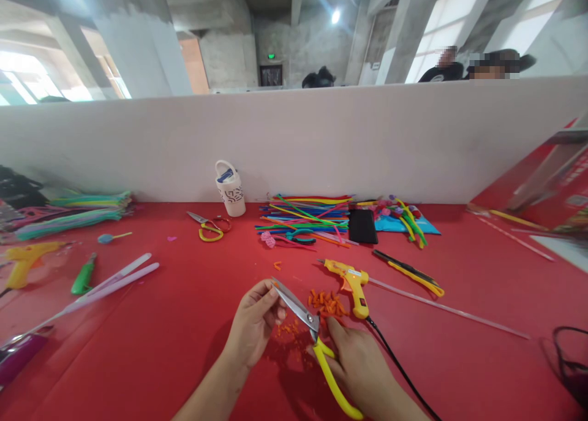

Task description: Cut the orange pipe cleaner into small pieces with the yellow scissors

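Note:
My left hand (260,314) is closed in a pinch at the tips of the scissors' blades, with a bit of orange showing at the fingertips. The thumb covers most of that small orange piece (275,284). My right hand (353,353) grips the scissors (298,307), which have yellow handles and point up and to the left. Beside the blades lies a pile of short orange pieces (327,301), with orange crumbs (289,330) scattered on the red table (184,347) below. One bent orange piece (277,265) rests apart, beyond my left hand.
A yellow glue gun (353,283) with a long glue stick and black cord lies right of the pile. Behind are colourful pipe cleaners (303,216), a black phone (362,226), a cutter (408,273), another pair of scissors (209,228) and a white cup (231,191). A white partition (294,139) stands behind.

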The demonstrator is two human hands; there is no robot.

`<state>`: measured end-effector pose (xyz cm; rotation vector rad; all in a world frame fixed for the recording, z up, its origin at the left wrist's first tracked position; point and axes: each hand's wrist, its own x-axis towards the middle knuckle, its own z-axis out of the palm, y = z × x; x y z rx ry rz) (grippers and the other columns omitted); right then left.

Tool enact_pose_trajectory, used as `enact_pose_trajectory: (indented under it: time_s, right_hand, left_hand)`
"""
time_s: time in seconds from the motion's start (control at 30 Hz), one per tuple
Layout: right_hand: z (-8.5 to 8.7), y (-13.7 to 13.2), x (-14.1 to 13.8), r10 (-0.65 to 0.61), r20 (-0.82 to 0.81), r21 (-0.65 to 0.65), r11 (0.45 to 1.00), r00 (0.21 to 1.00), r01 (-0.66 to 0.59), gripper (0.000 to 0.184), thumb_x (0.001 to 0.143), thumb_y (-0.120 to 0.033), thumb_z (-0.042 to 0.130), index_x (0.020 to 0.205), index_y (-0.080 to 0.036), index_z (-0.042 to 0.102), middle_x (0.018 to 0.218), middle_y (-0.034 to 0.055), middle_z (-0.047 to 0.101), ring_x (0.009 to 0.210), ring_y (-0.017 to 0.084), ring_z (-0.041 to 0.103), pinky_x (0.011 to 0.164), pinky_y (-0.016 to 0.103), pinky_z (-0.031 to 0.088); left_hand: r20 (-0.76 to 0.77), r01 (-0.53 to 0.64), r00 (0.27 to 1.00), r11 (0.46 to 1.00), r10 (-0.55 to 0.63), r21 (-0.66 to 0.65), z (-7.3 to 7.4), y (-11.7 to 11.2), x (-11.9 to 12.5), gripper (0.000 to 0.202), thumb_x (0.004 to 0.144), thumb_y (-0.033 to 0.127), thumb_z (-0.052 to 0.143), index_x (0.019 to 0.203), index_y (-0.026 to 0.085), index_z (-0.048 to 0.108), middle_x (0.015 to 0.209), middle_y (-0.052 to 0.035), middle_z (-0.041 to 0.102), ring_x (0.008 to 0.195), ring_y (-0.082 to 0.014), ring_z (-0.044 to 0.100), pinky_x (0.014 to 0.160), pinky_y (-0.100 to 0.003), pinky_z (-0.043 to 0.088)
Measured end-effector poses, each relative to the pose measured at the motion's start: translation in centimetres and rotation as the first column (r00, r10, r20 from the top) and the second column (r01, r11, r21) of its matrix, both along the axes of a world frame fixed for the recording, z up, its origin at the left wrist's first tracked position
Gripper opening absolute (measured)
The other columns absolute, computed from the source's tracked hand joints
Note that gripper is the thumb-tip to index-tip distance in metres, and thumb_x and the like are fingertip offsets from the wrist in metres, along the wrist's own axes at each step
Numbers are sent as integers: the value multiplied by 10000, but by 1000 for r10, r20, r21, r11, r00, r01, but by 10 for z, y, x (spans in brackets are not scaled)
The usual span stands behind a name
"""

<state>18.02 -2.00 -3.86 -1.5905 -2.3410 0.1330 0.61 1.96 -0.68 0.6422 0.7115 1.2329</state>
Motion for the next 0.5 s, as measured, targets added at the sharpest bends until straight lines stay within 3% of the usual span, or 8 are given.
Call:
enact_pose_trajectory:
  time_s: [0.5]
  right_hand:
    - [1, -1, -2, -6, 5, -15, 1000, 1000, 6, 277, 815, -432, 357, 703, -192, 439, 525, 24, 581, 458, 158, 541, 423, 256, 190]
  left_hand:
    - [-38, 0, 999, 1000, 0, 3, 1, 0, -1, 96, 692, 204, 595, 659, 133, 538, 547, 24, 543, 420, -31, 463, 383, -108, 346]
